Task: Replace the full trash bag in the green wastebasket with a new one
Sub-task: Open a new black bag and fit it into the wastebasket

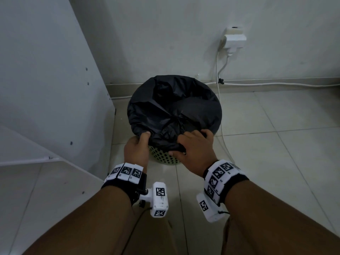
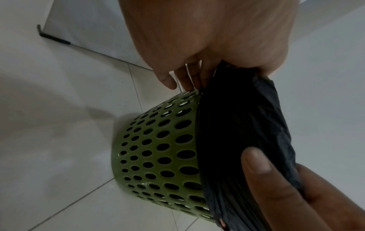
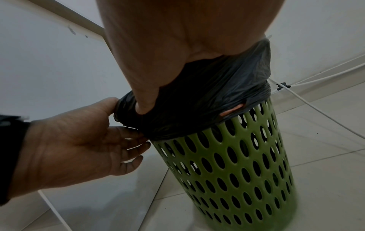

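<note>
The green perforated wastebasket (image 1: 164, 157) stands on the tiled floor near the wall. A black trash bag (image 1: 174, 107) lines it, folded down over the rim. My left hand (image 1: 141, 142) pinches the bag's folded edge at the near left, thumb on top and fingers below against the basket wall. My right hand (image 1: 184, 144) grips the bag's edge at the near right. The left wrist view shows the basket (image 2: 158, 156), the bag (image 2: 237, 125) and the right hand's thumb (image 2: 256, 164). In the right wrist view the left hand (image 3: 122, 125) holds the bag (image 3: 207, 93) above the basket (image 3: 237, 171).
A white cabinet panel (image 1: 46, 89) stands close on the left. A wall socket with a plug (image 1: 233, 40) sits behind, and its white cable (image 1: 221, 116) drops to the floor just right of the basket. Open tiled floor (image 1: 276, 144) lies to the right.
</note>
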The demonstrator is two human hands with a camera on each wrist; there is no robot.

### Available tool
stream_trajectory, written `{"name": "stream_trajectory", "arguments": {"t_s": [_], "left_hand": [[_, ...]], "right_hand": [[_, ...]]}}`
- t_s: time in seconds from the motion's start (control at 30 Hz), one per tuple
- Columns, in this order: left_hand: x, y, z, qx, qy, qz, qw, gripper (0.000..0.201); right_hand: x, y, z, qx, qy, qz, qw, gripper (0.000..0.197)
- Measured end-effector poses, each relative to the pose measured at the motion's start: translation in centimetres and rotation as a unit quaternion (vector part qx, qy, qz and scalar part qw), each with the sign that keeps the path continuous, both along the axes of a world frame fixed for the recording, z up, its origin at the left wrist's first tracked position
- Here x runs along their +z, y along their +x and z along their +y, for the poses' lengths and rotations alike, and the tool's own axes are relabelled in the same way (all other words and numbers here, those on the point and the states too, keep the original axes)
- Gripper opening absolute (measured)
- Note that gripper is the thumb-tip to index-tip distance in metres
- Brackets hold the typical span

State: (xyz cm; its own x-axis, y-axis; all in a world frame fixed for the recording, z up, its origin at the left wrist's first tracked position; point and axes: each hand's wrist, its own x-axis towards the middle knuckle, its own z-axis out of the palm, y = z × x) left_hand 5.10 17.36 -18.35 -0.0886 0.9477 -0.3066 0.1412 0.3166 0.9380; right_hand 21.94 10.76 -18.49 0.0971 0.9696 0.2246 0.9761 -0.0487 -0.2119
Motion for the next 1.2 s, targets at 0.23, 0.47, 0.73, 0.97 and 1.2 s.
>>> {"name": "stream_trajectory", "arguments": {"t_s": [0.23,0.47,0.73,0.97,1.2], "left_hand": [[-0.4,0.2,-0.6,0.011,-0.009,-0.093,0.996,0.015],[-0.4,0.9,-1.0,0.06,0.021,-0.081,0.995,0.016],[-1.4,1.0,-0.5,0.092,0.037,-0.1,0.99,0.065],[-1.3,0.5,0.0,0.057,0.038,-0.062,0.996,0.064],[-0.5,-0.8,0.6,0.006,0.032,-0.017,0.999,0.039]], "right_hand": [[0.2,0.0,0.1,-0.002,-0.01,0.003,1.0,0.038],[0.3,-0.1,0.1,-0.004,-0.007,0.002,1.0,0.038],[0.5,-0.1,0.1,0.002,-0.012,0.002,1.0,0.038],[0.8,0.5,-0.4,0.021,0.0,0.071,0.997,0.049],[0.5,1.4,-2.5,-0.252,0.12,0.339,0.898,0.075]]}}
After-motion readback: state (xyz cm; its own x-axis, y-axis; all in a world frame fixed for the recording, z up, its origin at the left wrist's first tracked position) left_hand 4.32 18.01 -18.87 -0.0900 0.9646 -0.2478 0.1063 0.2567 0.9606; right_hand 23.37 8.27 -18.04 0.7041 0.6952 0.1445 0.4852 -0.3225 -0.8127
